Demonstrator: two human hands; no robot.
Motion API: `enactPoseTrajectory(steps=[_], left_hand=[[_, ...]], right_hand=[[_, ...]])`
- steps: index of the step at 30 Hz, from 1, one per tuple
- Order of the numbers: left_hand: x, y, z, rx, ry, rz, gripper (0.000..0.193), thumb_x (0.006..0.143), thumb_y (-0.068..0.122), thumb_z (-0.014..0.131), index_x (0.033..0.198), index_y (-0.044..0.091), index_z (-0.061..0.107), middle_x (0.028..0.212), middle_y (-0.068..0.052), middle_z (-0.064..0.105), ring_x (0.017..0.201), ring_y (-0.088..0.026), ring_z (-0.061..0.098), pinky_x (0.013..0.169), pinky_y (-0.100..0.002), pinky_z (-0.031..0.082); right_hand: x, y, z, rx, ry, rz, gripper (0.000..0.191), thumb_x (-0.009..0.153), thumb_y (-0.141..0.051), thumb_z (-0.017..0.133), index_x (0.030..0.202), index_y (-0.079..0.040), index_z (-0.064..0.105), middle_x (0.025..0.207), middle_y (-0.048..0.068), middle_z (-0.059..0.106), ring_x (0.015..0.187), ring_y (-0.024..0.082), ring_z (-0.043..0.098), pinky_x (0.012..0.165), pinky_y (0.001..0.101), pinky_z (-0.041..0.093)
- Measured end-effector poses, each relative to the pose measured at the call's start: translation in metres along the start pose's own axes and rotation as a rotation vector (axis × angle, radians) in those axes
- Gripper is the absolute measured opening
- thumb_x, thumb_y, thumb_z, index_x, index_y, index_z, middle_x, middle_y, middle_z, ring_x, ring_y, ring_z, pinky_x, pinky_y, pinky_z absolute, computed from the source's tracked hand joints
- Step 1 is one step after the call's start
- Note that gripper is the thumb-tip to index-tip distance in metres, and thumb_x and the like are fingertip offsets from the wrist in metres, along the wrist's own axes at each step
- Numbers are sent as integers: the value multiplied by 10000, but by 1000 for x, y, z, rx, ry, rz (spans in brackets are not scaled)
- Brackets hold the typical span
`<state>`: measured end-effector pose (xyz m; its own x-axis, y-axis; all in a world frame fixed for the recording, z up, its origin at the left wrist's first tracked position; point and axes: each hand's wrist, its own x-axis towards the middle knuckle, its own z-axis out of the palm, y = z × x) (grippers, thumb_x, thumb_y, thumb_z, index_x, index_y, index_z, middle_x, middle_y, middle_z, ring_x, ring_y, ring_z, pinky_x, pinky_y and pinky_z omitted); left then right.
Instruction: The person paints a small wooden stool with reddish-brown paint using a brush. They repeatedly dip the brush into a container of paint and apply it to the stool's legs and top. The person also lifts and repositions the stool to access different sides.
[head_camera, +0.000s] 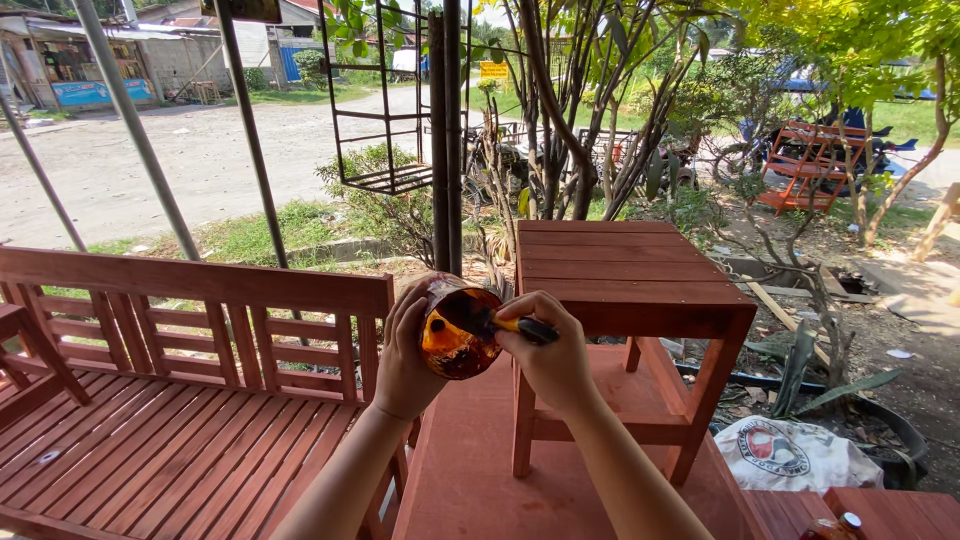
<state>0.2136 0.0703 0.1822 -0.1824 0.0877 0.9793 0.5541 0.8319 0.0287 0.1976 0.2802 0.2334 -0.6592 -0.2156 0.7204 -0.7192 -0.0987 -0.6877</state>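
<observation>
Can (457, 335) of reddish stain sits tipped in the left hand (405, 365), fingers wrapped round its slick, drippy side, looks light-ish and rigid, while right hand (550, 355) fingers pinch the brush (515, 325) handle dipped inside, over the red stool (630, 300).

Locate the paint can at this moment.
In the head view, the paint can sits at centre frame, held tilted in the left hand, with the right hand dipping a brush into it.

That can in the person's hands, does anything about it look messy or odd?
Yes: the paint can, held tilted in the left hand, is smeared with orange and dark drips. The right hand dips a brush into it.
</observation>
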Motion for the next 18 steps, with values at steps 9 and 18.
enactPoseTrajectory(steps=[9, 18], left_hand=[[-5, -8, 6, -85, -128, -163, 1032, 672, 274, 950, 1466, 76, 321, 1507, -165, 424, 1441, -376, 390, 1178, -477, 407], [-6, -19, 38, -187, -98, -563, 1096, 657, 293, 952, 1494, 61, 284, 1397, -208, 448, 1318, -383, 486, 1060, -474, 482]], right_hand=[[-10, -3, 20, 502, 410, 547, 123, 858, -50, 702, 900, -51, 587, 862, 154, 705, 724, 245, 752, 684, 384, 657], [15, 29, -82, 633, 776, 333, 125, 922, -89, 669, 936, 21, 610, 817, 142, 693, 666, 230, 735, 623, 389, 682]])
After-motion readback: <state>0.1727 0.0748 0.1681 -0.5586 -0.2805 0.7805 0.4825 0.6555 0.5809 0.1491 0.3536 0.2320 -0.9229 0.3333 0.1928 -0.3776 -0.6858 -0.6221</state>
